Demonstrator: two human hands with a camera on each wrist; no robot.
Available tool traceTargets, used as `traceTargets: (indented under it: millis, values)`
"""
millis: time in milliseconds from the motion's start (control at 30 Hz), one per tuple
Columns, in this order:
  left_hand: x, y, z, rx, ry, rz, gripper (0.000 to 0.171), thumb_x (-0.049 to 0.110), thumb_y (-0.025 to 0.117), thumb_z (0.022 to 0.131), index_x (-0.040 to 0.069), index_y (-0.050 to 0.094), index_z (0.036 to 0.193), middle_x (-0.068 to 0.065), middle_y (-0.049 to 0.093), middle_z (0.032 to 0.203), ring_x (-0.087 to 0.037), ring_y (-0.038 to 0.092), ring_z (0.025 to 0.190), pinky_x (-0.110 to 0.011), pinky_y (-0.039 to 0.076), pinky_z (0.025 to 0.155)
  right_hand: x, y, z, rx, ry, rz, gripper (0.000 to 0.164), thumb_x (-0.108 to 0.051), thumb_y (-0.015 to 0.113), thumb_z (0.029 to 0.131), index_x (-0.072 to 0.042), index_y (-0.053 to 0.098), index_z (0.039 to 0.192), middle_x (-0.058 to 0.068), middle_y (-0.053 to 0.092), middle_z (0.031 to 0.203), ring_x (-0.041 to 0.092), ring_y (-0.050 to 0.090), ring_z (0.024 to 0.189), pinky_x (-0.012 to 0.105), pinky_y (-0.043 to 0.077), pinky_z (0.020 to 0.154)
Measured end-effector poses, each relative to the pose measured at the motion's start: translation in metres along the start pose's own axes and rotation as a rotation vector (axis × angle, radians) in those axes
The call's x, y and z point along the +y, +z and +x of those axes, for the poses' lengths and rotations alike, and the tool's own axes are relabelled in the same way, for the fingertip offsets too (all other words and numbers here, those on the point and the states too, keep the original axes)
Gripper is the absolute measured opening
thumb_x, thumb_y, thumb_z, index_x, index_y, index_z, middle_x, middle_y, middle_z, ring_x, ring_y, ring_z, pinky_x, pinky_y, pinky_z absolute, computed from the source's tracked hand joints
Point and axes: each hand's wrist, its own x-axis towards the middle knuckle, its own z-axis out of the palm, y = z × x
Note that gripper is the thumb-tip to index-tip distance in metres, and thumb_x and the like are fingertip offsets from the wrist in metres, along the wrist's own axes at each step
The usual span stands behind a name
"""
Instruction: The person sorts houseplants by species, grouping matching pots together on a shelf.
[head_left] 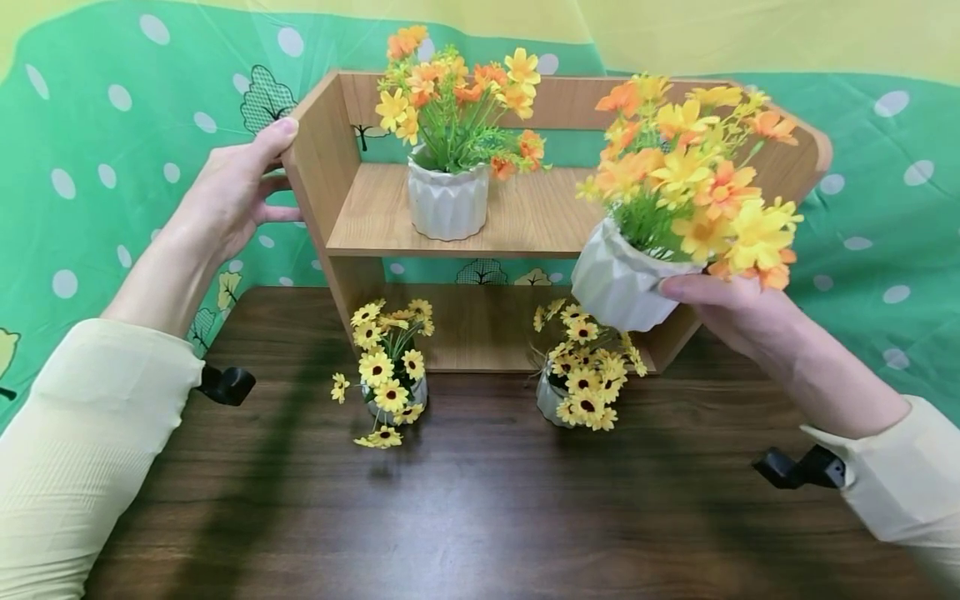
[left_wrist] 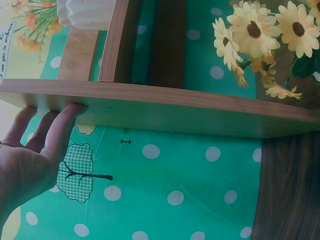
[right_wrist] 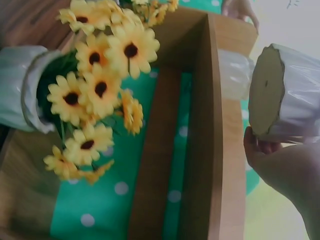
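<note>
orange flower pot [head_left: 622, 283] gripped in right hand [head_left: 738, 308], near shelf [head_left: 517, 221], not yet set down | one pot [head_left: 447, 200] shelved | two daisy pots [head_left: 393, 400] on tabletop [head_left: 480, 500] | left hand [head_left: 232, 196] open, steadying shelf side

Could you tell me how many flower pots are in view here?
4. One orange-flowered pot stands on the shelf; the right hand holds another beside it; two daisy pots sit on the table, left and right. None seem hidden.

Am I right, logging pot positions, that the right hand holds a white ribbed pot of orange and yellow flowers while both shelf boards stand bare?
Not quite. The right hand does hold the white ribbed pot, but the wooden shelf is not bare: the head view shows a matching flower pot on its upper board.
</note>
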Motion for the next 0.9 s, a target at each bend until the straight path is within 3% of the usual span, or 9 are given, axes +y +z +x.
traceTargets:
  millis: [233,500,633,900]
  values:
    - [0.001,-0.001,-0.001,0.001,-0.002,-0.004,0.066,0.048,0.07,0.095,0.021,0.05,0.151,-0.003,0.037,0.158,-0.03,0.042,0.138,-0.03,0.066,0.068,-0.01,-0.012,0.017,-0.029,-0.068,0.053,0.057,0.017,0.048,0.087,-0.004,0.052,0.139,0.003,0.062,0.13,0.014,0.056,0.123,0.028,0.037,0.111]
    - [0.0,0.0,0.0,-0.001,-0.004,-0.003,0.066,0.048,0.07,0.095,0.02,0.051,0.151,-0.003,0.037,0.158,-0.03,0.043,0.137,-0.031,0.066,0.068,-0.015,-0.022,0.034,0.039,0.008,0.023,0.048,0.013,0.05,0.091,-0.004,0.055,0.137,0.003,0.063,0.127,0.014,0.058,0.116,0.024,0.047,0.101]
    - [0.0,0.0,0.0,0.0,-0.005,-0.016,0.065,0.048,0.071,0.095,0.02,0.051,0.15,-0.004,0.038,0.157,-0.03,0.043,0.137,-0.031,0.066,0.067,-0.014,-0.028,0.047,0.015,-0.018,0.053,0.049,0.01,0.053,0.093,-0.002,0.052,0.14,0.006,0.064,0.127,0.015,0.061,0.111,0.026,0.053,0.092]
    - [0.0,0.0,-0.001,-0.011,-0.001,-0.031,0.063,0.046,0.071,0.095,0.017,0.054,0.148,-0.003,0.039,0.157,-0.03,0.044,0.137,-0.032,0.066,0.069,-0.008,-0.04,0.07,-0.051,-0.027,0.11,0.056,0.009,0.053,0.094,-0.006,0.044,0.147,0.007,0.058,0.136,0.017,0.057,0.12,0.027,0.052,0.096]
